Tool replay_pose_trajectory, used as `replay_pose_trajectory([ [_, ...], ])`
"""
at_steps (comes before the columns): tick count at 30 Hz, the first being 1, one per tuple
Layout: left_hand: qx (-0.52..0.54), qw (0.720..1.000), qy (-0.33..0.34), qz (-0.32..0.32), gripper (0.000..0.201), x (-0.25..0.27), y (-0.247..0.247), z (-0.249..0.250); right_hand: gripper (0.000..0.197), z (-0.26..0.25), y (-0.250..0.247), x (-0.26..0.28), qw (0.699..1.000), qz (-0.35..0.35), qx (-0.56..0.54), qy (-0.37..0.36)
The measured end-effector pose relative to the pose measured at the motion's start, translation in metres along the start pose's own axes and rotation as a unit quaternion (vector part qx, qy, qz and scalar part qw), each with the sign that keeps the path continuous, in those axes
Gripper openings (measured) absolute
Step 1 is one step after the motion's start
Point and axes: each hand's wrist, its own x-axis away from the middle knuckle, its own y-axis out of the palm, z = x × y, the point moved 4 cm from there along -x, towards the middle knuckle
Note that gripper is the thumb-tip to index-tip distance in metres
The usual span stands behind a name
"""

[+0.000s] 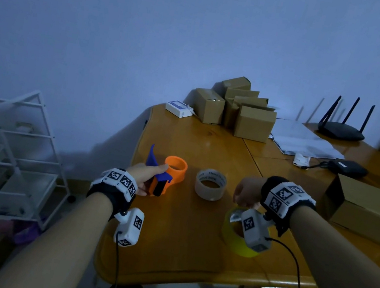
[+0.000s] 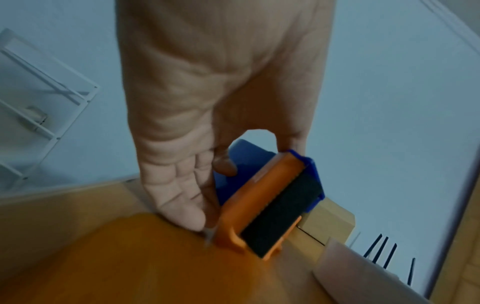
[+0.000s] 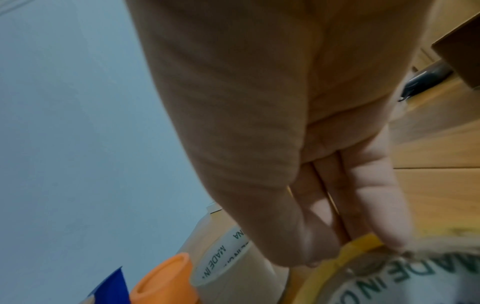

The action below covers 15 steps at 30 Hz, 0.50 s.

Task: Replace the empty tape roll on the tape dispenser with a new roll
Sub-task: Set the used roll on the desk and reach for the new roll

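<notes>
My left hand (image 1: pixel 145 181) grips the orange and blue tape dispenser (image 1: pixel 165 177) near the table's left edge. The dispenser's orange hub (image 1: pixel 175 169) is bare. In the left wrist view my thumb and fingers (image 2: pixel 182 205) hold the dispenser (image 2: pixel 270 207) by its sides, its black pad facing the camera. A pale, nearly empty roll (image 1: pixel 210 184) lies flat on the table between my hands. My right hand (image 1: pixel 244 195) pinches the rim of the yellow tape roll (image 1: pixel 231 237), which the wrist camera partly hides. In the right wrist view my fingertips (image 3: pixel 389 236) straddle the yellow roll (image 3: pixel 363 242), with the pale roll (image 3: pixel 228 257) beside it.
Several cardboard boxes (image 1: pixel 240 109) and a small white device (image 1: pixel 178 107) stand at the table's back. A router (image 1: pixel 341 130), papers (image 1: pixel 306 141) and a black pouch (image 1: pixel 347 167) lie at back right. A large cardboard box (image 1: pixel 365 210) is close on the right. A white wire rack (image 1: pixel 5 149) stands left of the table (image 1: pixel 179 243).
</notes>
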Motion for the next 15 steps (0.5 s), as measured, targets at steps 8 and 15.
replay_pose_trajectory([
  [8,0.050,0.999,-0.012,0.008,0.070,-0.007,0.001,-0.006,0.032,-0.008,0.000,0.021,0.997,-0.018,0.069,-0.028],
  [15,0.045,0.999,-0.010,0.015,0.064,-0.009,0.002,-0.008,0.049,-0.011,0.012,0.021,0.983,-0.001,0.180,-0.035],
])
